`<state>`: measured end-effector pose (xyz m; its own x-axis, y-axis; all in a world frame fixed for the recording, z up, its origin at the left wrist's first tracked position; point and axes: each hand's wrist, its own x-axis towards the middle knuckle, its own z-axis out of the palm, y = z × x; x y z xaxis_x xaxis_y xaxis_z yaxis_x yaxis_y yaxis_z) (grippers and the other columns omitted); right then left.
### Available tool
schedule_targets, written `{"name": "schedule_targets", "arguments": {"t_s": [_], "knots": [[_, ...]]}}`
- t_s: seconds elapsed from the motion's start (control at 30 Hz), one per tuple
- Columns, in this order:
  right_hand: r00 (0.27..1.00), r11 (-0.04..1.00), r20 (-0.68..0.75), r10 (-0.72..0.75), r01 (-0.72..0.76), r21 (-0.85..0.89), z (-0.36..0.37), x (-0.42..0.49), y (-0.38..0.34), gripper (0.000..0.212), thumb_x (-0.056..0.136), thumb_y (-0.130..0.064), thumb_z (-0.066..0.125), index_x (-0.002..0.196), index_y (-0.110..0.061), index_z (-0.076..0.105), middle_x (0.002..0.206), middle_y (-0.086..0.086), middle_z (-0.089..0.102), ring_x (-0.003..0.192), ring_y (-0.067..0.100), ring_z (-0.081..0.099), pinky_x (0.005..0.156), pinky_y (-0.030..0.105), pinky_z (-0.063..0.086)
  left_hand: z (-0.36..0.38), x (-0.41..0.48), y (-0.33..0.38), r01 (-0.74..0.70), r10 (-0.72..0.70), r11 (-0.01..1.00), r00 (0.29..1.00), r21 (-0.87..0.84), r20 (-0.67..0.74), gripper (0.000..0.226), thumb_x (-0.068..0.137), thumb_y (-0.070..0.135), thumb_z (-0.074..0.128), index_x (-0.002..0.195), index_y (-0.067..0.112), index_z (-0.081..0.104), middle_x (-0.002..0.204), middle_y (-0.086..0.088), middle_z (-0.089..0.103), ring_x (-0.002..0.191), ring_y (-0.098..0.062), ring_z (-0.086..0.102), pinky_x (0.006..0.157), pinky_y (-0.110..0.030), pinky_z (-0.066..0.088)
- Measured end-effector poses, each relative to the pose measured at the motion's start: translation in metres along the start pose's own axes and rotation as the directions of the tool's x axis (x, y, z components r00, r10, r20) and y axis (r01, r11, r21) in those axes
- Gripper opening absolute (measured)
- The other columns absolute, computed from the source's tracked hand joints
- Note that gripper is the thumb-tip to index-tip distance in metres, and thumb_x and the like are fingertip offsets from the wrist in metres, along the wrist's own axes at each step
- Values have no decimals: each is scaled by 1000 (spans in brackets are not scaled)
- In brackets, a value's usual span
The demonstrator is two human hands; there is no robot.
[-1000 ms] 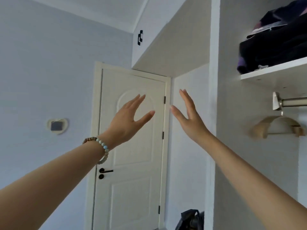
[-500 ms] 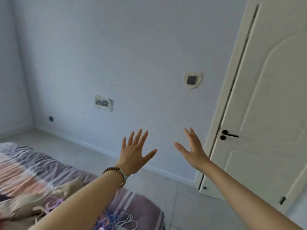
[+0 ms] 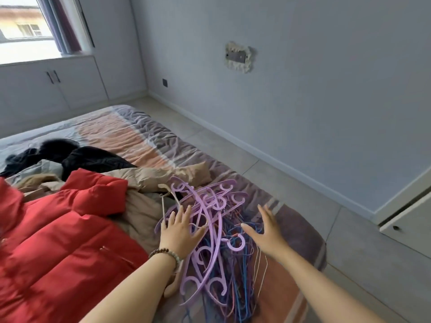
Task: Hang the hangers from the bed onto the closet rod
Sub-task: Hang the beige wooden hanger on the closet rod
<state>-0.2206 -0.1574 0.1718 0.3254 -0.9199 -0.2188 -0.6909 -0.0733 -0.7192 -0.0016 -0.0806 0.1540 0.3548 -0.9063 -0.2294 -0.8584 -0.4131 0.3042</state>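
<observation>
Plainly, the tangle is the risk here. The hangers [image 3: 215, 231] lie in one heap on the bed [image 3: 149, 141], near its floor-side edge. Broad purple plastic ones sit on top of thin blue and pale wire ones, with hooks crossing every way. Both hands are spread flat and grip nothing: the left hand [image 3: 180, 231] over the heap's left side, the right hand [image 3: 265, 236] over its right. Whether they touch it I cannot tell. Lifting one purple hanger would likely drag wire ones up by their hooks, and loose ones could slide off to the floor. A hook could also snag the beige coat [image 3: 144, 206] or red jacket [image 3: 58, 241] beside the heap.
</observation>
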Motion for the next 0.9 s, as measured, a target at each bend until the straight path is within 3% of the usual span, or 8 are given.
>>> {"name": "schedule_targets", "arguments": {"t_s": [0.17, 0.4, 0.63, 0.73, 0.8, 0.9], "knots": [[984, 989, 158, 85, -102, 105, 85, 18, 26, 78, 89, -42, 58, 150, -22, 14, 159, -5, 1, 146, 15, 11, 117, 34, 19, 56, 9, -56, 157, -151, 984, 986, -85, 71, 81, 88, 67, 30, 150, 26, -1, 159, 2, 0, 146, -21, 5, 118, -44, 11], [911, 934, 378, 165, -268, 236, 174, 36, 35, 75, 88, -41, 59, 149, -24, 19, 157, 2, 18, 144, 21, 20, 113, 38, 26, 109, 20, -98, 279, -245, 929, 956, -241, 164, 85, 86, 64, 41, 150, 22, 3, 158, -1, 7, 144, -22, 14, 116, -39, 23], [856, 872, 487, 175, -364, 327, 235, 43, 30, 67, 95, -37, 50, 150, -16, 18, 156, 6, 23, 142, 20, 25, 108, 30, 31, 142, 27, -120, 317, -236, 829, 945, -461, 226, 74, 85, 57, 48, 146, 26, 19, 138, -4, 48, 121, -25, 51, 98, -39, 45], [844, 844, 498, 202, -407, 348, 249, 44, 27, 61, 97, -40, 44, 149, -16, 23, 153, 5, 28, 141, 22, 28, 110, 33, 29, 145, 29, -119, 346, -250, 704, 938, -620, 239, 52, 91, 47, 48, 136, 21, 41, 131, -2, 56, 116, -19, 55, 100, -34, 43], [844, 803, 497, 202, -433, 408, 255, 43, 23, 56, 98, -41, 40, 148, -20, 25, 152, 3, 31, 140, 21, 29, 113, 36, 28, 146, 31, -118, 364, -299, 603, 928, -710, 222, 52, 93, 41, 49, 137, 13, 42, 134, -3, 54, 121, -19, 52, 103, -34, 41], [837, 732, 509, 201, -473, 490, 254, 41, 14, 52, 100, -39, 36, 148, -22, 24, 151, 3, 32, 141, 21, 27, 112, 37, 25, 142, 30, -113, 338, -371, 478, 914, -811, 163, 44, 91, 34, 55, 129, 14, 49, 120, -9, 62, 105, -22, 62, 91, -43, 51]]}}
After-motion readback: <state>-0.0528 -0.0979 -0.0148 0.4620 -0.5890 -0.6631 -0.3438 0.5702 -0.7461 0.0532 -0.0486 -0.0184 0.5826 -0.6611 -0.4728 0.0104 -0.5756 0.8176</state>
